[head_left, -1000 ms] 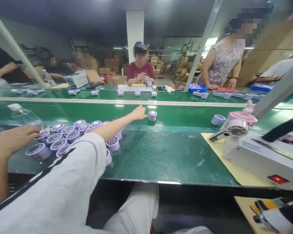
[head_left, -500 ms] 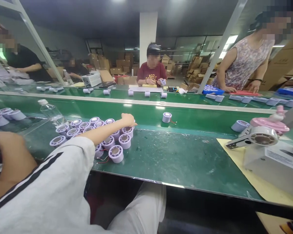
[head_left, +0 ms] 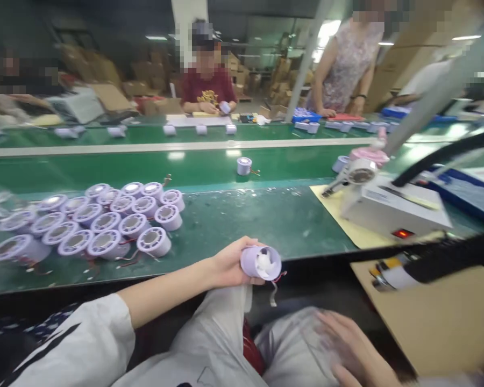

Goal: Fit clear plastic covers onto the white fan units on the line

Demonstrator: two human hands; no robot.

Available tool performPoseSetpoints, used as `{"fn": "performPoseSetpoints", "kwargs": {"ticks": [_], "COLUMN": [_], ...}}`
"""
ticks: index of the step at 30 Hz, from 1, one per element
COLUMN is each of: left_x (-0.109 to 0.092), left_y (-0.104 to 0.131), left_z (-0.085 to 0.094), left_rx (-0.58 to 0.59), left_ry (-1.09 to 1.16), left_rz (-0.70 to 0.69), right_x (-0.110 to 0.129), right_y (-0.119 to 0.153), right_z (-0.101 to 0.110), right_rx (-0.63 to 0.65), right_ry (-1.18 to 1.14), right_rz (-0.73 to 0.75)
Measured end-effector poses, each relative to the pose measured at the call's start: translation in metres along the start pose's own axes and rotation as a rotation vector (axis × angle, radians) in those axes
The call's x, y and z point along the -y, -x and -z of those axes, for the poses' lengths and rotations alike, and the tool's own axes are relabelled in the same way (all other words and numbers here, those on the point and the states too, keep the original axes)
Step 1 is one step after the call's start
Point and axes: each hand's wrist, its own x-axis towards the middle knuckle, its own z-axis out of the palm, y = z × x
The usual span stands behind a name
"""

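My left hand (head_left: 236, 263) is closed around a small lavender fan housing (head_left: 248, 262), held above my lap by the bench edge. Its open end is turned toward the right and shows white blades; thin red and white wires dangle below. Lower down, my right hand (head_left: 347, 344) is blurred by motion over my knee, its fingers stretched out and the thumb apart, with nothing visible in it. Many similar fan housings (head_left: 105, 242) stand in a close group on the green bench (head_left: 242, 223) to the left, wires trailing from several.
A single fan housing (head_left: 244, 166) stands on the green conveyor (head_left: 201, 169). To the right are a grey box (head_left: 399, 207) with a lit red switch, a handheld fan (head_left: 361, 172) and a black-sleeved tool (head_left: 399, 277) above cardboard. Co-workers sit and stand across the line.
My left hand has come back from the group of housings to above my lap with one fan housing in it. My right hand has entered the view, which has turned rightward.
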Motion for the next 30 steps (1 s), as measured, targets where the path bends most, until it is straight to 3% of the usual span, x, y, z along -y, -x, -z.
{"fn": "performPoseSetpoints", "kwargs": {"ticks": [3,8,11,14,17,20,22,25,28,30], "left_x": [0.019,0.006,0.007,0.025,0.047,0.053,0.047,0.032,0.023,0.022], "left_y": [-0.010,-0.012,-0.011,-0.010,-0.007,-0.002,0.001,0.003,0.003,0.002], "left_z": [-0.005,-0.016,-0.021,-0.023,-0.018,-0.008,-0.001,0.009,0.019,0.024], "left_rx": [-0.025,-0.194,-0.204,-0.177,-0.140,-0.056,0.012,0.145,0.280,0.289], "left_ry": [0.192,0.558,0.602,0.475,0.186,-0.096,-0.234,-0.357,-0.310,-0.209], "left_rz": [-0.080,-0.323,-0.269,-0.174,-0.262,-0.353,-0.273,0.012,0.249,0.296], "right_x": [0.014,0.028,0.035,0.042,0.050,0.056,0.057,0.055,0.053,0.053], "right_y": [0.001,-0.012,-0.020,-0.031,-0.039,-0.040,-0.037,-0.031,-0.024,-0.020], "right_z": [-0.015,-0.033,-0.040,-0.049,-0.055,-0.057,-0.057,-0.055,-0.049,-0.042], "right_rx": [0.060,0.024,0.001,-0.013,-0.039,-0.045,-0.028,-0.038,-0.047,-0.058], "right_ry": [-0.078,-0.189,-0.203,-0.160,-0.148,-0.070,0.045,0.242,0.320,0.347], "right_rz": [-0.118,-0.209,-0.195,-0.168,-0.145,-0.104,-0.074,-0.035,0.014,0.044]}}
